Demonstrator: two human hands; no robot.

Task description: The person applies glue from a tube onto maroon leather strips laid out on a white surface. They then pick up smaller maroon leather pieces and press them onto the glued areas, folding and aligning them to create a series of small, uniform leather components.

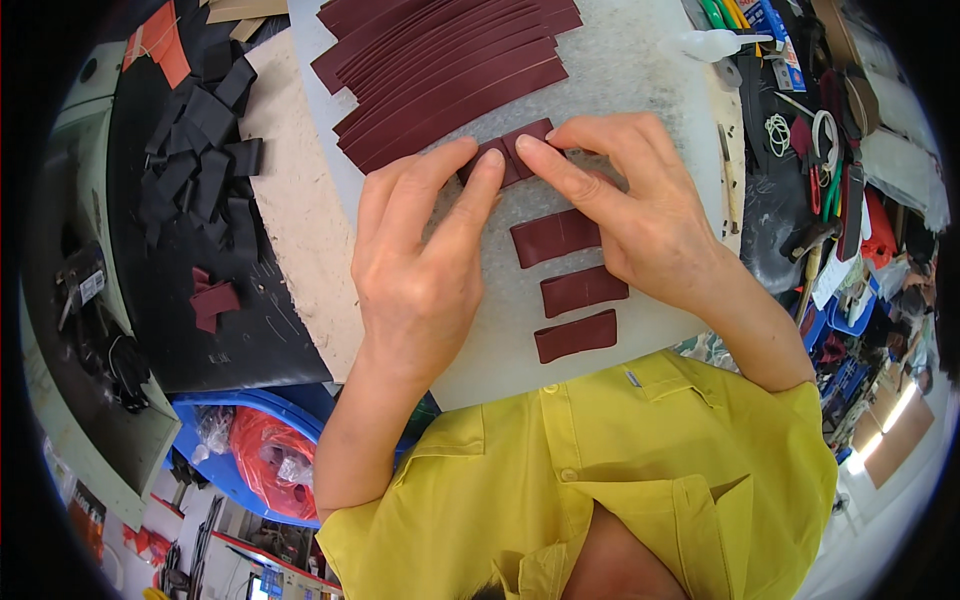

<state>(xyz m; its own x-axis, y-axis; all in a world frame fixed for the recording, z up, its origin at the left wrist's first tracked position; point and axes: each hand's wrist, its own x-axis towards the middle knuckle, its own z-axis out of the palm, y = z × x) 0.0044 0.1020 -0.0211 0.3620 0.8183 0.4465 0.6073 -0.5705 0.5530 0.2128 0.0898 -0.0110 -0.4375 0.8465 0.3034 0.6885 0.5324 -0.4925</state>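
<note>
Between my two hands lies a maroon leather-like strip [512, 167], folded so that its ends meet near the middle. My left hand [420, 250] grips its left part, thumb and fingertips pressed on it. On its right part, my right hand [640, 205] pinches with the thumb on top and a fingertip at the far edge. Nearer to me on the white board [480, 365] are three folded maroon bands: an upper band [552, 240], a middle band [583, 291] and a lower band [577, 337]. Just beyond my hands, long flat maroon strips [445, 75] lie overlapped in a fan.
Black folded bands [205, 140] are heaped at the left, with a small maroon piece [213, 298] nearby. A blue tub [210, 400] holding red plastic stands lower left. A white squeeze bottle [708, 44] lies at the far right, beside cluttered tools and cord [778, 135].
</note>
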